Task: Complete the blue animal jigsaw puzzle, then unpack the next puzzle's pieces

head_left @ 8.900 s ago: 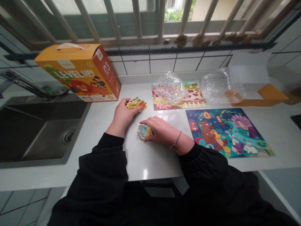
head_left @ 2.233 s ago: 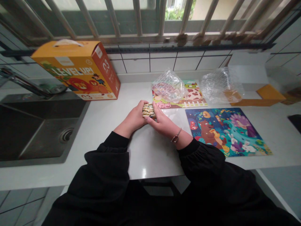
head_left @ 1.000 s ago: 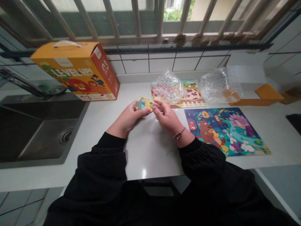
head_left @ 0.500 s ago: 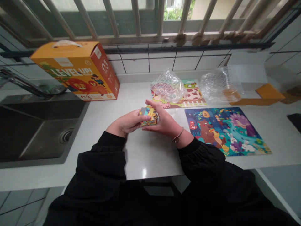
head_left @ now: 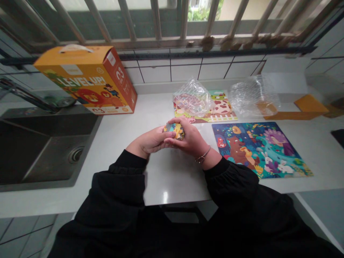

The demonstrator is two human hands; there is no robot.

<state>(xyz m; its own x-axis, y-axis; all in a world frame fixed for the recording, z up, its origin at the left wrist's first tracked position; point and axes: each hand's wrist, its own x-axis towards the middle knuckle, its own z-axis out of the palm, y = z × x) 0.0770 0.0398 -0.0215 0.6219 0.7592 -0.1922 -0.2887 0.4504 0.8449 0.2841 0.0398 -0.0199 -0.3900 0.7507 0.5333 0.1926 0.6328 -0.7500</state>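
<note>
Between my two hands is a small stack of jigsaw puzzle pieces (head_left: 175,130), printed in yellow, blue and grey. My left hand (head_left: 153,140) grips the stack from the left, its thumb lying across the front. From the right, my right hand (head_left: 191,138) wraps round the same pieces, its fingers over the far side and its thumb underneath near the left fingers. Much of the stack is hidden by the fingers. Both hands are above the white counter (head_left: 174,175). To the right lies a finished-looking puzzle (head_left: 260,150) with a bear and rabbits on dark blue.
A farm puzzle (head_left: 223,109) with a cow lies at the back, partly under a crumpled clear plastic bag (head_left: 193,98). Beside it are bubble wrap (head_left: 252,96) and an opened orange-and-white box (head_left: 292,115). An orange carton (head_left: 88,82) stands by the sink (head_left: 51,154) on the left.
Both hands have shifted slightly right with the puzzle pieces. My right fingers have closed in more tightly around the stack, and its top face is tilted more into view.
</note>
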